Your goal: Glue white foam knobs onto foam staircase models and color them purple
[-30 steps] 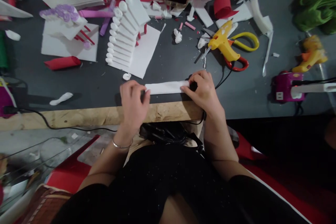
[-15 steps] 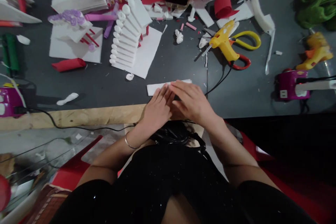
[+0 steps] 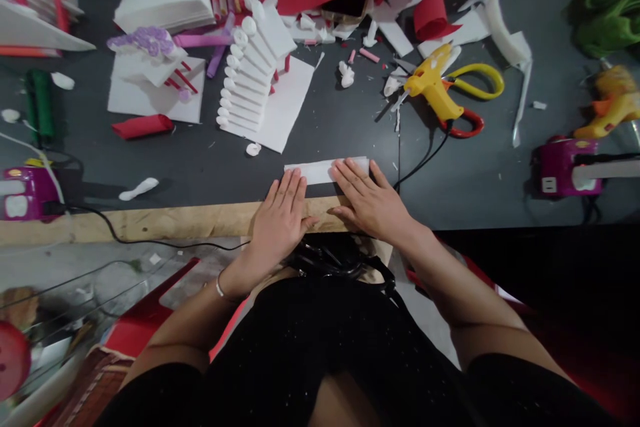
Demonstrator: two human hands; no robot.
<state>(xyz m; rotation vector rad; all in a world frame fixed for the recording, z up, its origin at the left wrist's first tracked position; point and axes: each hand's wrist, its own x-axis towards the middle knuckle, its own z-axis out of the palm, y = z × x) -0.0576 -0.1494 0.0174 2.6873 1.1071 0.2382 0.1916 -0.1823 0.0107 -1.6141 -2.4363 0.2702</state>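
Note:
A folded white paper strip (image 3: pixel 317 172) lies flat along the front of the dark table. My left hand (image 3: pixel 280 217) rests with stretched fingers on the strip's left end. The fingers of my right hand (image 3: pixel 373 200) lie flat across its right part, thumb held apart. Both hands are open and grip nothing. Beyond the strip stands a white paper staircase (image 3: pixel 250 83) with rolled paper knobs along one side and red supports, on a white base sheet.
A yellow glue gun (image 3: pixel 435 87) lies over scissors (image 3: pixel 480 80) at the right, its cable running toward the front. Purple power blocks (image 3: pixel 567 167) stand at both sides. A purple-topped paper model (image 3: pixel 150 57), a red roll (image 3: pixel 143 127) and paper scraps lie at the left and back.
My hands have moved apart along the strip, the left hand to its left end and the right slightly rightward. More of the strip shows between them. The view has shifted slightly.

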